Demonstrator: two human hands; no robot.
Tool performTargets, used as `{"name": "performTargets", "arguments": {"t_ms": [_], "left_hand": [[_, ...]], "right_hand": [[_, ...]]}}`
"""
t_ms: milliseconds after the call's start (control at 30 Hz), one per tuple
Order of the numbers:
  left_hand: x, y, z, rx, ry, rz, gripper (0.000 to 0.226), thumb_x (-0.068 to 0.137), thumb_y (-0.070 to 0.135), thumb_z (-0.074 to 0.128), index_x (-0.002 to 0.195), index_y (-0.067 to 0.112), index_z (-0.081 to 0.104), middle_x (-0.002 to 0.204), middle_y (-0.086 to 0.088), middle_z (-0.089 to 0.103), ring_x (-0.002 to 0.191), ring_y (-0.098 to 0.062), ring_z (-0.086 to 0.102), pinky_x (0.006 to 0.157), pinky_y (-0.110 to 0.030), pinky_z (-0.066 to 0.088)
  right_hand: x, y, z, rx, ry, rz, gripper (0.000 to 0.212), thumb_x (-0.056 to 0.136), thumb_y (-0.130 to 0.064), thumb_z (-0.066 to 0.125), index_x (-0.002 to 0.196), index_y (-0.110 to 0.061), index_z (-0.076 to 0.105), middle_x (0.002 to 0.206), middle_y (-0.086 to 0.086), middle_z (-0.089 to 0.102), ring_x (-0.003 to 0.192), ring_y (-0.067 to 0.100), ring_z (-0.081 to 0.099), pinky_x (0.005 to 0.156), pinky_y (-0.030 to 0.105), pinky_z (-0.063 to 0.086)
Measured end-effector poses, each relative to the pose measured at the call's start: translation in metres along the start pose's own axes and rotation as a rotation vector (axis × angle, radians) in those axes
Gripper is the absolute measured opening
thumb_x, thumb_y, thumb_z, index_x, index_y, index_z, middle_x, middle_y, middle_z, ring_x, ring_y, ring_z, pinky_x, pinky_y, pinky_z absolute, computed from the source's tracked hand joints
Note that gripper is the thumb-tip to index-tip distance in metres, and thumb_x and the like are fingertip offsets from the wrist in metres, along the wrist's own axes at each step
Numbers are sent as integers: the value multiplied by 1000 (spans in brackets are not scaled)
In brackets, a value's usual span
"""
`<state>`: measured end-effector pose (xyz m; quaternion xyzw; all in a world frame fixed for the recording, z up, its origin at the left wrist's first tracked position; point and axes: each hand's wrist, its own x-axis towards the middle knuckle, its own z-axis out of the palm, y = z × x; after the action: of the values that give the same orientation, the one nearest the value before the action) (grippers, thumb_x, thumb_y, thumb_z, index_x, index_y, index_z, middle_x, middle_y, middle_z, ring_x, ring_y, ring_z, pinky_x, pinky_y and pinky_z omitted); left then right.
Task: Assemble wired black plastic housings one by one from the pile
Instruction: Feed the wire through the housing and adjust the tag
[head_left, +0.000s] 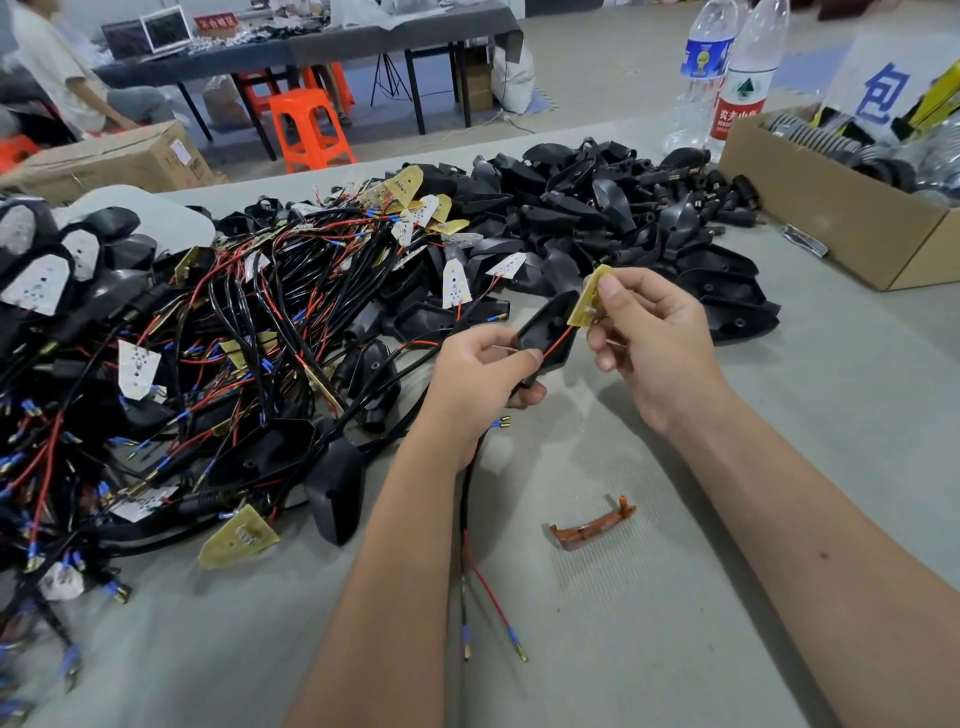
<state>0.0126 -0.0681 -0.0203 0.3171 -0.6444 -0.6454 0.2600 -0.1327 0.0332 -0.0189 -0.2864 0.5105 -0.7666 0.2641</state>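
Presently, the pile of wired housings (208, 332) lies at nine to eleven o'clock. At centre, the left hand (480, 379) grips one black housing (548, 332), fingers curled round its shell. Toward one o'clock, the right hand (654, 332) pinches the yellow circuit board (589, 299) by its edges. Judged light and rigid; the red lead (558, 340) looks fragile, so hold shell and board edges.

Bare desk (779, 415) is lying open along the near and right edges. The wired pile (208, 338) is blocking the left, loose housings (597, 223) the far middle, a box (831, 208) the far-right corner, an orange clip (592, 525) the near middle.
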Motion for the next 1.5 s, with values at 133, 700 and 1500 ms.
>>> {"name": "performTargets", "arguments": {"t_ms": [133, 700, 1500], "left_hand": [[1, -3, 2, -21, 22, -3, 12, 95, 1, 68, 104, -6, 67, 80, -11, 70, 58, -17, 66, 63, -25, 58], [-6, 3, -3, -155, -117, -11, 28, 92, -16, 58, 111, 0, 72, 98, -15, 78, 81, -25, 76, 79, -30, 63], [-9, 7, 6, -133, 4, 33, 18, 93, 4, 72, 88, 6, 55, 73, -8, 70, 64, -31, 71, 62, -43, 63]], "right_hand": [[1, 2, 2, -57, 19, -37, 23, 93, -27, 74, 94, -4, 74, 81, 12, 63, 66, 15, 54, 53, 23, 43], [1, 2, -3, -318, -18, -235, 10, 88, -10, 76, 95, -17, 76, 59, -3, 64, 50, 14, 44, 51, 22, 38], [-11, 0, 12, -589, 33, -256, 22, 86, -14, 78, 104, -21, 66, 106, 0, 64, 82, 11, 64, 80, 26, 53]]}}
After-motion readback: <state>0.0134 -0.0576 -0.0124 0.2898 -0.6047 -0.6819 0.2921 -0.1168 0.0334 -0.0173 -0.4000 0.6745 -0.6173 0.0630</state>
